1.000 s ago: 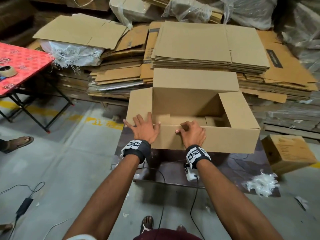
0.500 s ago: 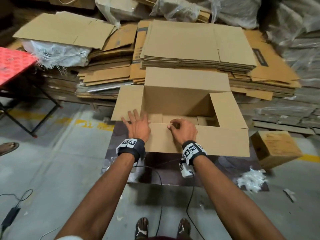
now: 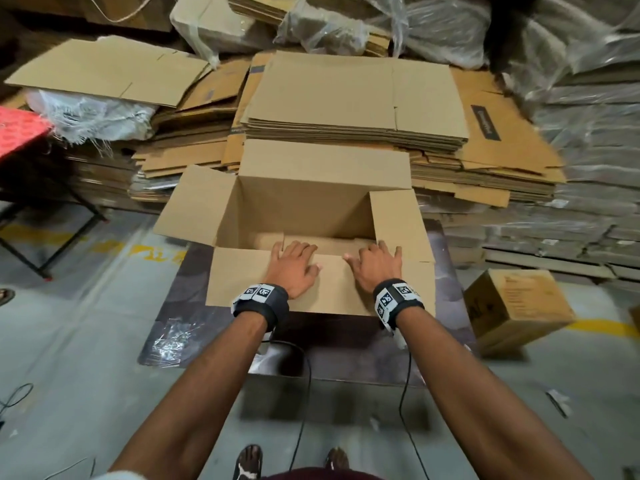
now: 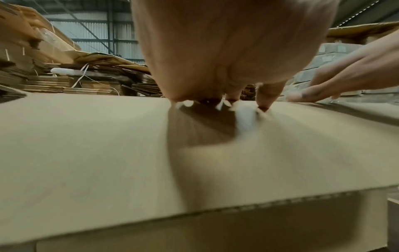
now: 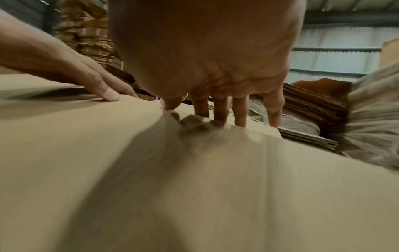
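**Box flap pressed down**

Bench (image 3: pixel 183 306) carries open box (image 3: pixel 322 206). Probably light, stiff, easily creased. Near flap (image 3: pixel 239 278): left hand (image 3: pixel 294 268) and right hand (image 3: pixel 375 270) lie flat on it, fingers straight, pressing. Best hold, I'd judge: flap's free edge.

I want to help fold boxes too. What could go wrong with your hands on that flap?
The left hand and right hand press only the near flap of the open brown cardboard box, so it might slide away or the flap crease crookedly. The black cables hanging by the feet could snag or trip.
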The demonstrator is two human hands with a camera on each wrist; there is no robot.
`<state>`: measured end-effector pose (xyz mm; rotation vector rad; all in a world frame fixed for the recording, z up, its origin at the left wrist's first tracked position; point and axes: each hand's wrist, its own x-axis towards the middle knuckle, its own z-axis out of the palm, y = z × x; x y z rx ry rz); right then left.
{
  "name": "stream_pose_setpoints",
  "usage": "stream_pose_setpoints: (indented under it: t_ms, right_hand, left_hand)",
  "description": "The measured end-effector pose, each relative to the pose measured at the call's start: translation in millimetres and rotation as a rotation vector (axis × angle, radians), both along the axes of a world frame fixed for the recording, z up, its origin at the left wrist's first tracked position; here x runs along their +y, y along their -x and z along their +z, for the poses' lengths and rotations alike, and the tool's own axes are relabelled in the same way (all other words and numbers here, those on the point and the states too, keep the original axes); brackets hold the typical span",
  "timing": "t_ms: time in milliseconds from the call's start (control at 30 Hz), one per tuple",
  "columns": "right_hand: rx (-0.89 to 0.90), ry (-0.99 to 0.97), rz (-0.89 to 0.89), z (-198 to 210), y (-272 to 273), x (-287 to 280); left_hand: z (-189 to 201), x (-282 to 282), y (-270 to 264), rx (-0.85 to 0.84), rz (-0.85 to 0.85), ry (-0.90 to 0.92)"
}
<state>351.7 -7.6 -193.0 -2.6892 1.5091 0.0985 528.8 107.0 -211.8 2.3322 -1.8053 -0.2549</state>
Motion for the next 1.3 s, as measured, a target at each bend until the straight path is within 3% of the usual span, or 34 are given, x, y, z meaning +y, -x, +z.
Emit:
stream_pose_setpoints:
  t_ms: [233, 400, 500, 633, 833, 1300]
  right_hand:
    - [0.061, 0.184, 0.059, 23.1, 29.6, -5.3]
    - [0.07, 0.314, -0.147, 42.6, 33.6, -1.8]
    - [0.09, 0.203, -0.328, 42.6, 42.9, -5.1]
    - [-0.009, -0.031, -0.525, 17.8, 52.6, -7.3]
    - [-0.11, -0.211, -0.585, 2.2, 61.4, -19.8]
    - [-0.446, -0.152, -0.585, -11.0, 64.4, -28.1]
  left_hand:
    - [-7.9, -7.2, 2.5, -0.046, 0.06, 0.025]
    - [-11.9, -4.9, 3.4, -0.068, 0.051, 0.051]
    - [-13.8, -5.3, 1.6, -0.072, 0.056, 0.062]
    - [-18.5, -4.4, 1.7, -0.085, 0.058, 0.085]
    - [-22.4, -4.7, 0.4, -0.093, 0.06, 0.099]
    - [-23.9, -7.2, 2.9, -0.093, 0.067, 0.114]
